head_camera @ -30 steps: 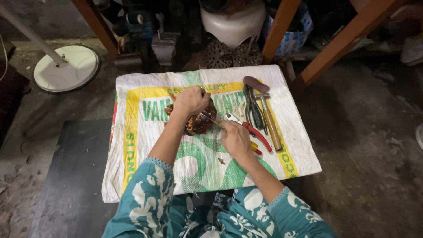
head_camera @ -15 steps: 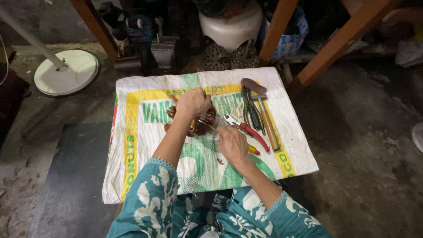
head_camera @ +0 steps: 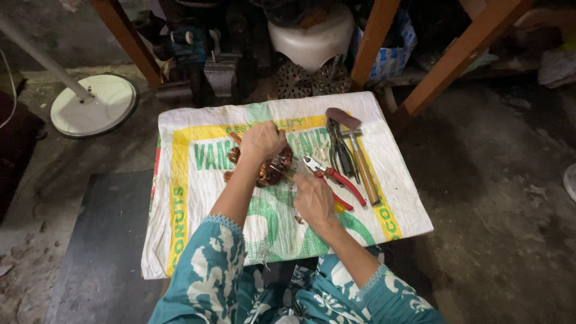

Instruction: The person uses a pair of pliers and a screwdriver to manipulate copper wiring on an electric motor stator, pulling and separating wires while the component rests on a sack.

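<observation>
Sitting over a printed sack (head_camera: pixel 198 198) spread on the floor, the person has the left hand (head_camera: pixel 261 143) clamped down on a rusty copper coil (head_camera: pixel 273 169) near the sack's middle. The right hand (head_camera: pixel 313 201) sits at about 5 o'clock from the coil, just beside it, fingers curled, though whether they pinch anything is hard to tell. Red-handled pliers (head_camera: pixel 335 178) lie at 3 o'clock, handles trailing toward 4.
</observation>
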